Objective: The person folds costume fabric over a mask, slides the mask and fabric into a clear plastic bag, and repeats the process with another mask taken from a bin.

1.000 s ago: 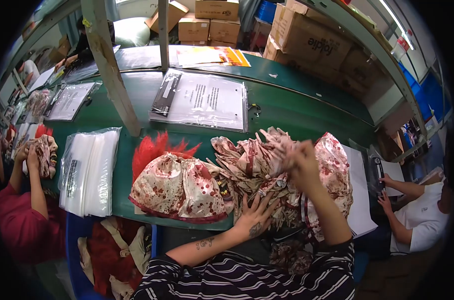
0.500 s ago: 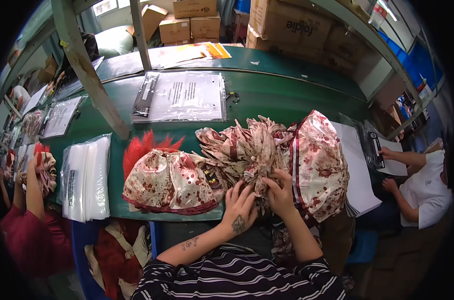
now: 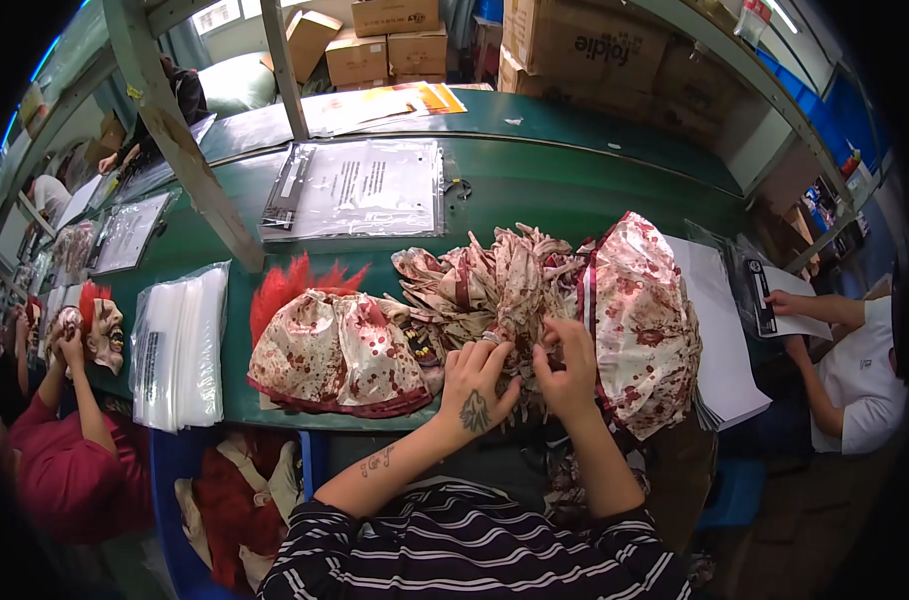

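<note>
A heap of blood-spattered cloth gloves lies on the green table in front of me. My left hand is at its near edge, fingers curled over some glove ends with the thumb below. Beside it, my right hand has its index finger and thumb apart at the same gloves, with nothing visible between them. To the left sits a folded, blood-spotted cream garment with dark red trim, over bright red hair. Part of a mask with yellow teeth shows beside it. Another spattered garment lies right of the gloves.
Clear plastic bags are stacked at left, and packaged printed sheets lie farther back. White paper sits at right. A blue bin holds red and cream cloth below. Co-workers sit on both sides; a post rises at left.
My right hand has loosened from the gloves, its finger and thumb parting. My left hand stays on the heap, shifted slightly. The left co-worker's mask now faces more into view.
</note>
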`<state>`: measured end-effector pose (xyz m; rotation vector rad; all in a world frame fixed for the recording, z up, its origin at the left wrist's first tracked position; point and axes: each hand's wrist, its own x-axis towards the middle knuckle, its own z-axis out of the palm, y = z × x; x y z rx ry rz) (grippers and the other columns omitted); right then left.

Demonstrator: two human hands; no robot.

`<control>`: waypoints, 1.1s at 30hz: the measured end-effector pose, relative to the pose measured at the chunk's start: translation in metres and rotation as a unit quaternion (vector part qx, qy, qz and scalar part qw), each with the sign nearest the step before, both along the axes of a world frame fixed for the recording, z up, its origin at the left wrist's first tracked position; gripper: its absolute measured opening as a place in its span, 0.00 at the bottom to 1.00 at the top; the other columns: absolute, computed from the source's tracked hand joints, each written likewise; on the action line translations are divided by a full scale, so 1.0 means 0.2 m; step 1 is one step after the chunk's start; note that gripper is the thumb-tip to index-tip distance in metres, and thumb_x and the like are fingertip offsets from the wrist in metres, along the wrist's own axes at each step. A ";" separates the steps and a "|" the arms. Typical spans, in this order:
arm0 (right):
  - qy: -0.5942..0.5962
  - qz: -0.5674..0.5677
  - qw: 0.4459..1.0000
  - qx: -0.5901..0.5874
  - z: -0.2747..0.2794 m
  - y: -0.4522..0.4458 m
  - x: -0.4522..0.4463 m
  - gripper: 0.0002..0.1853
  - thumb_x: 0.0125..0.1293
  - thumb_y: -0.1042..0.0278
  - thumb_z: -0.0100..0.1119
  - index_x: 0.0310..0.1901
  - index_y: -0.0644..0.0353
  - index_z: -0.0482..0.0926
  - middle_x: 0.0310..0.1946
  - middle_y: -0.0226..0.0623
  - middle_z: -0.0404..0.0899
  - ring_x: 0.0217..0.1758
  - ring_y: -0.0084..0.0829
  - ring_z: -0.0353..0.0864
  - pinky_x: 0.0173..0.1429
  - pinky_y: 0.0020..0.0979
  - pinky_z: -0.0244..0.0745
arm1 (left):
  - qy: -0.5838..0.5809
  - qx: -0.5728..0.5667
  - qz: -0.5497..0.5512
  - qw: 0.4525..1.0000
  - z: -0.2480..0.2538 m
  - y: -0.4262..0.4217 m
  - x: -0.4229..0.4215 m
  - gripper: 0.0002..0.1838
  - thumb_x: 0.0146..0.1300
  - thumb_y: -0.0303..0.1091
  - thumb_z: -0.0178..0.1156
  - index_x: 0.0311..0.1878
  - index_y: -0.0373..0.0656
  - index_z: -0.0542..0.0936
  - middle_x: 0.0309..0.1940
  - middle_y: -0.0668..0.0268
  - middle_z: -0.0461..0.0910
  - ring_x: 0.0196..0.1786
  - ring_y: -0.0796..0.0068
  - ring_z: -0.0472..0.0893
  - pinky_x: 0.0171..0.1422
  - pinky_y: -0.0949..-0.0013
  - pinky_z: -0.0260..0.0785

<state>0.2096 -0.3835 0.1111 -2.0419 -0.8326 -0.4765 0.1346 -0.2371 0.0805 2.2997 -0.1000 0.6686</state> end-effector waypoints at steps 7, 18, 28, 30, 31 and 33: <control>-0.166 -0.073 0.976 -0.117 0.12 0.15 0.13 0.15 0.59 0.77 0.62 0.49 0.58 0.80 0.42 0.36 0.78 0.41 0.35 0.74 0.50 0.33 0.70 | -0.083 0.023 0.031 0.996 0.00 0.00 0.01 0.27 0.56 0.33 0.64 0.60 0.40 0.74 0.57 0.53 0.70 0.55 0.53 0.71 0.62 0.58 0.62; 0.072 -0.048 0.993 0.083 0.17 0.03 0.27 0.05 0.69 0.76 0.58 0.46 0.61 0.78 0.38 0.32 0.78 0.37 0.25 0.73 0.43 0.27 0.70 | -0.055 0.035 -0.001 0.998 0.10 0.05 0.05 0.28 0.55 0.33 0.66 0.60 0.42 0.74 0.62 0.54 0.67 0.67 0.50 0.66 0.70 0.54 0.60; 0.126 0.030 0.957 0.261 0.23 0.03 0.24 0.04 0.72 0.76 0.55 0.46 0.63 0.76 0.36 0.34 0.74 0.37 0.24 0.68 0.43 0.25 0.67 | -0.080 0.180 -0.003 0.980 -0.01 0.05 0.08 0.23 0.56 0.30 0.64 0.56 0.41 0.75 0.57 0.55 0.70 0.61 0.53 0.70 0.67 0.57 0.62; 0.043 0.067 0.966 0.246 0.26 0.03 0.23 0.05 0.72 0.77 0.53 0.46 0.63 0.76 0.36 0.35 0.74 0.38 0.24 0.68 0.44 0.24 0.67 | -0.104 0.154 -0.007 0.983 -0.05 0.06 0.10 0.21 0.55 0.28 0.64 0.54 0.40 0.75 0.55 0.56 0.71 0.58 0.54 0.72 0.65 0.59 0.64; 0.043 0.069 0.966 0.246 0.28 0.03 0.22 0.05 0.72 0.77 0.53 0.46 0.63 0.76 0.36 0.35 0.74 0.38 0.24 0.68 0.44 0.24 0.67 | -0.103 0.154 -0.005 0.983 -0.04 0.06 0.10 0.21 0.55 0.28 0.64 0.54 0.40 0.75 0.55 0.56 0.71 0.58 0.54 0.72 0.65 0.59 0.64; 0.021 0.076 0.963 0.258 0.36 0.05 0.18 0.05 0.70 0.78 0.52 0.45 0.63 0.75 0.36 0.35 0.74 0.39 0.25 0.68 0.45 0.25 0.67 | -0.126 0.047 -0.016 0.991 -0.01 0.07 0.09 0.19 0.56 0.25 0.62 0.53 0.40 0.76 0.53 0.56 0.73 0.56 0.58 0.73 0.62 0.62 0.65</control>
